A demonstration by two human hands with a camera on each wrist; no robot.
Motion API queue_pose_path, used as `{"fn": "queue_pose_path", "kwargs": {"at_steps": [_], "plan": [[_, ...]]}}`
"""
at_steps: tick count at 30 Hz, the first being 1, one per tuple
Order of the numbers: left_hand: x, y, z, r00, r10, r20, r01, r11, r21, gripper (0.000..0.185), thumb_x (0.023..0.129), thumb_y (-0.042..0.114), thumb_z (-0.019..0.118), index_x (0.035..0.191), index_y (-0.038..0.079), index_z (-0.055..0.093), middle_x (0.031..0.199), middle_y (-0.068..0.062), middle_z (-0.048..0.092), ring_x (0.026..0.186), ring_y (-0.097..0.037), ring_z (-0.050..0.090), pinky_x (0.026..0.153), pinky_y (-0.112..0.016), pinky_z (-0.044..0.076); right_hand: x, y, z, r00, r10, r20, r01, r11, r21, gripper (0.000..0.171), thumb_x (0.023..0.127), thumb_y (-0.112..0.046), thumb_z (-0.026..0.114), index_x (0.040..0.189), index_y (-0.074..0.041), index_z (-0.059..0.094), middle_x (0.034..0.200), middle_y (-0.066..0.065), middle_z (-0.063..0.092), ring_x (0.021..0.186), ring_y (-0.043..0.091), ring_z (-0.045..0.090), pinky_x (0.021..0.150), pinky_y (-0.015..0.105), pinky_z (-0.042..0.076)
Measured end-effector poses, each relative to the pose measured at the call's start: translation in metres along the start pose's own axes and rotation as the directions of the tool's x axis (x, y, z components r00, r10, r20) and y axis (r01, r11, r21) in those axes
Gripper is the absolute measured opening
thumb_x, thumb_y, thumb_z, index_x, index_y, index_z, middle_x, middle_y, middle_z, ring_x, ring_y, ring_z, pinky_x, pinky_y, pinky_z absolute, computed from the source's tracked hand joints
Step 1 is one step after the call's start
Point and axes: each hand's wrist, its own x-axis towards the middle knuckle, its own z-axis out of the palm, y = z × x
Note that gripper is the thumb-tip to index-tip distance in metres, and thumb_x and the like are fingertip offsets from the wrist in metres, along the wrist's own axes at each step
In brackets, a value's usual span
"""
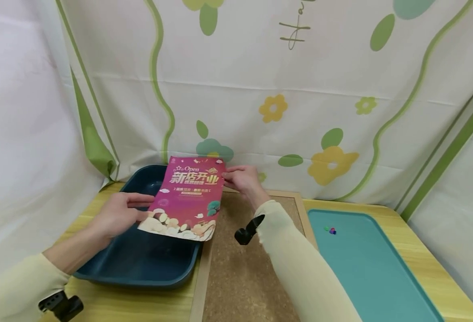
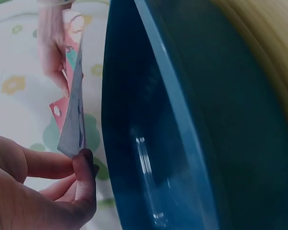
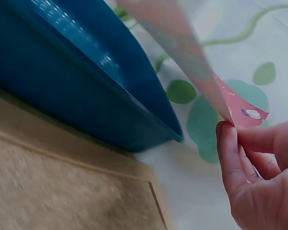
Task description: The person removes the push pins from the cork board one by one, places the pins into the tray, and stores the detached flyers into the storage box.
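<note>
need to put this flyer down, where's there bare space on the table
The cork board between the dark blue bin and teal tray is bare. The tray is free apart from small beads near its far end. Both hands crowd the flyer above the bin.

I see a magenta flyer [image 1: 189, 197] with gold lettering, dark blue bin [image 1: 139, 264], teal tray [image 1: 365, 268], white flowered curtain [image 1: 300, 89].

Head view above; wrist views close, sharing flyer [image 1: 188, 199].
</note>
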Motion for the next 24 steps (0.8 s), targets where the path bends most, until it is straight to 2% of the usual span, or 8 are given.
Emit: {"fn": "queue_pose_path", "kwargs": {"at_steps": [3, 7, 12, 16, 20, 24], "plan": [[-0.003, -0.01, -0.011, 1.0, -0.005, -0.007, 0.005, 0.999, 0.034, 0.054, 0.104, 0.012, 0.062, 0.153, -0.005, 0.05, 0.152, -0.033, 0.054, 0.128, -0.044, 0.055, 0.097, -0.05, 0.056, 0.0, 0.0, 0.016, 1.0, -0.01, 0.013, 0.01, 1.0, -0.001, 0.025, 0.1, -0.009, 0.073, 0.123, 0.002, 0.076, 0.123, 0.02, 0.075, 0.085, 0.015, 0.078, 0.09, 0.034, 0.064], [-0.004, -0.023, -0.022, 1.0, -0.022, 0.011, 0.021, 0.998, 0.06, 0.054, 0.105, 0.013, 0.06, 0.154, -0.007, 0.048, 0.153, -0.034, 0.052, 0.128, -0.047, 0.054, 0.095, -0.048, 0.056, -0.003, 0.003, 0.033, 1.0, -0.025, 0.004, 0.025, 0.999, -0.023, 0.022, 0.1, -0.007, 0.074, 0.12, 0.001, 0.078, 0.121, 0.018, 0.073, 0.082, 0.015, 0.077, 0.091, 0.036, 0.064], [-0.008, -0.042, -0.039, 0.998, -0.059, 0.035, 0.056, 0.995, 0.08, 0.055, 0.106, 0.014, 0.058, 0.155, -0.008, 0.046, 0.154, -0.035, 0.051, 0.128, -0.044, 0.055, 0.083, -0.031, 0.058, -0.01, 0.007, 0.054, 0.999, -0.042, 0.002, 0.042, 0.997, -0.068, 0.015, 0.098, -0.007, 0.076, 0.111, -0.001, 0.081, 0.114, 0.015, 0.075, 0.081, 0.016, 0.077, 0.085, 0.035, 0.065], [-0.01, -0.055, -0.054, 0.997, -0.057, 0.044, 0.051, 0.992, 0.114, 0.056, 0.104, 0.013, 0.06, 0.153, -0.012, 0.046, 0.151, -0.035, 0.056, 0.121, -0.034, 0.065, 0.078, -0.026, 0.059, -0.014, 0.011, 0.071, 0.999, -0.051, 0.01, 0.052, 0.993, -0.102, 0.011, 0.097, -0.008, 0.077, 0.106, -0.003, 0.082, 0.107, 0.013, 0.075, 0.079, 0.017, 0.079, 0.076, 0.029, 0.065], [-0.009, -0.06, -0.058, 0.997, -0.048, 0.053, 0.041, 0.991, 0.13, 0.058, 0.104, 0.013, 0.061, 0.153, -0.013, 0.045, 0.147, -0.034, 0.059, 0.12, -0.033, 0.065, 0.077, -0.026, 0.06, -0.015, 0.015, 0.078, 0.998, -0.052, -0.017, 0.05, 0.991, -0.122, 0.009, 0.097, -0.008, 0.077, 0.104, -0.003, 0.082, 0.102, 0.012, 0.075, 0.077, 0.017, 0.079, 0.073, 0.027, 0.065], [-0.006, -0.061, -0.052, 0.998, -0.044, 0.055, 0.036, 0.991, 0.125, 0.056, 0.104, 0.011, 0.061, 0.151, -0.014, 0.047, 0.145, -0.033, 0.062, 0.121, -0.035, 0.064, 0.077, -0.026, 0.061, -0.014, 0.018, 0.079, 0.997, -0.064, -0.05, 0.056, 0.987, -0.151, 0.009, 0.096, -0.008, 0.078, 0.102, -0.003, 0.082, 0.1, 0.012, 0.076, 0.077, 0.018, 0.08, 0.074, 0.029, 0.065]]}}
